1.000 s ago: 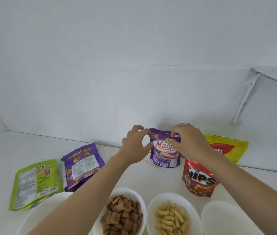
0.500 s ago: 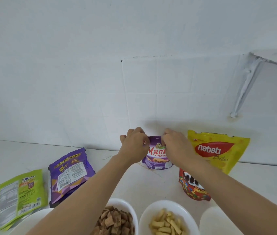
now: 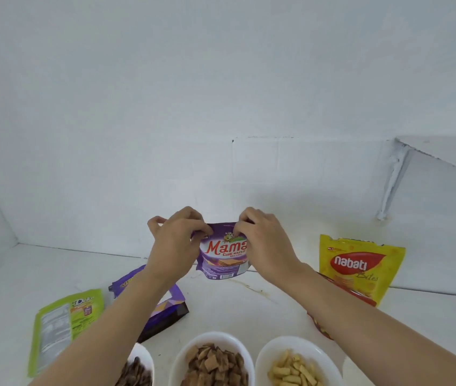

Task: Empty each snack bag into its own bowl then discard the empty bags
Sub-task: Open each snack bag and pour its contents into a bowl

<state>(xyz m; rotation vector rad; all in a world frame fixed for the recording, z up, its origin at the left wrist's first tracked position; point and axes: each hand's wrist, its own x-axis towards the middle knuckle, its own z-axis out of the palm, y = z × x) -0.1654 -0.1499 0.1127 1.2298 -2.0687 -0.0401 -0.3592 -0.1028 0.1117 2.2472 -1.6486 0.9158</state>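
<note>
A small purple Mama cube wafer bag [image 3: 222, 256] is held upright above the white counter [image 3: 238, 307], near the white wall. Its front faces the camera, with red "Mama" lettering on a white band, a wafer picture below and a barcode at the bottom edge. Its long axis runs top to bottom, with the sealed top edge uppermost, and the bag leans slightly.

The left hand [image 3: 175, 243] pinches the bag's top left corner between thumb and fingers, which are curled and pressed together. The right hand [image 3: 267, 243] pinches the top right part the same way, its fingertips bent onto the top edge.

On the counter to the left lie a green Deka bag [image 3: 62, 327] and a purple bag [image 3: 165, 307], both flat. To the right a yellow Nabati Bites bag [image 3: 360, 267] stands upright, with a red bag [image 3: 346, 291] mostly hidden behind the right forearm. Along the bottom edge sit 3 white bowls: 1 with dark pieces [image 3: 144, 358], 1 with brown squares [image 3: 193, 344] and 1 with pale yellow sticks [image 3: 318, 349].
</note>
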